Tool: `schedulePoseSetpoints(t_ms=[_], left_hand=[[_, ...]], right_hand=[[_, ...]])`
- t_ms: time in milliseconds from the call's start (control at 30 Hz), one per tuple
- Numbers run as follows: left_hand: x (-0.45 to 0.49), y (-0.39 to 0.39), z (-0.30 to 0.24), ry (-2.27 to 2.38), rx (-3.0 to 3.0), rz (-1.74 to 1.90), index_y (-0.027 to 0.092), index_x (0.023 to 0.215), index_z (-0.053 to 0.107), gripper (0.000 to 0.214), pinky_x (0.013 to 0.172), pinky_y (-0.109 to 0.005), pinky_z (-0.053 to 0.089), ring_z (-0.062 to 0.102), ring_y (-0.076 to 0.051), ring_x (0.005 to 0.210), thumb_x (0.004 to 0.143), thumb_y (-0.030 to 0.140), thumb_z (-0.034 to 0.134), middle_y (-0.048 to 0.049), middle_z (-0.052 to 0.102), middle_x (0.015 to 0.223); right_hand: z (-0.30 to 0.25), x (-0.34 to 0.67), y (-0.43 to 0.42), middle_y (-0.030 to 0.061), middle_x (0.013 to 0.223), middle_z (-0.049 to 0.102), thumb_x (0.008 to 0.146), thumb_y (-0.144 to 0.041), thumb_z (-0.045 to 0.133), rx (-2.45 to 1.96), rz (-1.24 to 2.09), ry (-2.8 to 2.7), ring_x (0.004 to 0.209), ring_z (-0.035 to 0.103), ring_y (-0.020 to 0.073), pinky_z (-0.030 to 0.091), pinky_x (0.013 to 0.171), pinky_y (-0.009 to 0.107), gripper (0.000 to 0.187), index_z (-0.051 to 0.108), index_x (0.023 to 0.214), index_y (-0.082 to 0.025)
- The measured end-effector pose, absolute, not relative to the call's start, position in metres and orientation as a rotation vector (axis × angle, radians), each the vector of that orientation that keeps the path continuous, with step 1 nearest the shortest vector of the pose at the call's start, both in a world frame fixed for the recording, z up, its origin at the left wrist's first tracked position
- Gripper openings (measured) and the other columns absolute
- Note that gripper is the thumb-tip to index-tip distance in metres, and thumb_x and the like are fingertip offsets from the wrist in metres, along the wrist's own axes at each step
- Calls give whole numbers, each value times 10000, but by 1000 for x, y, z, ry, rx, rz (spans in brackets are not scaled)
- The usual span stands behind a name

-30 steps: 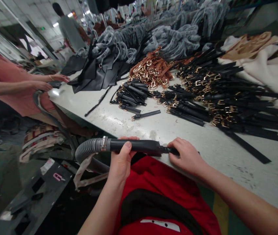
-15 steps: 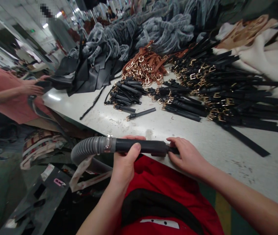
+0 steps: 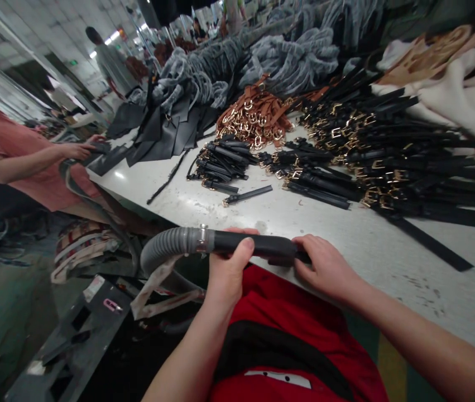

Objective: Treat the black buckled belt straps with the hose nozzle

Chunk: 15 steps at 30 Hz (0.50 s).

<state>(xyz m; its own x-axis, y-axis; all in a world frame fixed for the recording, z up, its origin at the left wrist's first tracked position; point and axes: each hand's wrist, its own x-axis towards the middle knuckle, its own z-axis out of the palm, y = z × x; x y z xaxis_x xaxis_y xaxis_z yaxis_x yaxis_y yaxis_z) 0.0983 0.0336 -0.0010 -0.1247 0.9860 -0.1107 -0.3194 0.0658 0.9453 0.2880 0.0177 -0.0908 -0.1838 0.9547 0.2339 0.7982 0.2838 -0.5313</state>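
My left hand (image 3: 229, 268) is wrapped round a black tube (image 3: 262, 246) that lies along the near edge of the white table (image 3: 430, 279). The tube joins a grey ribbed hose (image 3: 170, 245) at a metal clamp (image 3: 202, 240); the hose curves down off the table to the left. My right hand (image 3: 325, 268) is closed over the tube's narrow right end, which its fingers hide. A single black strap (image 3: 248, 195) lies on the table just beyond my hands.
Heaps of black buckled straps (image 3: 388, 156) cover the right and middle of the table, with brown straps (image 3: 254, 114), black leather pieces (image 3: 166, 134) and grey bundles (image 3: 296, 61) behind. A person in a pink top (image 3: 19, 162) works at the left end. A dark machine base (image 3: 73, 329) stands below.
The view has shifted slightly; both hands keep their hold on the tube. The person at the left has drawn their hands back a little along the table edge.
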Motion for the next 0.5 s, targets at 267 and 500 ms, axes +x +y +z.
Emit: schedulePoseSetpoints(t_ms=[267,500], left_hand=[[52,26,4,1110,691,1553,195,840,611,330,730,-346,554,689,-202,813,596,314,798,-30,728,818],[32,10,-2,1092,638,1557,205,833,627,285,772,-395,560,695,-216,835,618,298,791,-22,728,812]], right_hand=[[-86,283,15,98,967,621,762,-291,556,-1568,297,-2108,895,561,256,423,793,388,281,590,1010,-163],[-92,279,23,92,886,612,824,-236,490,-1530,319,-2129,852,558,229,425,766,356,175,619,915,-159]])
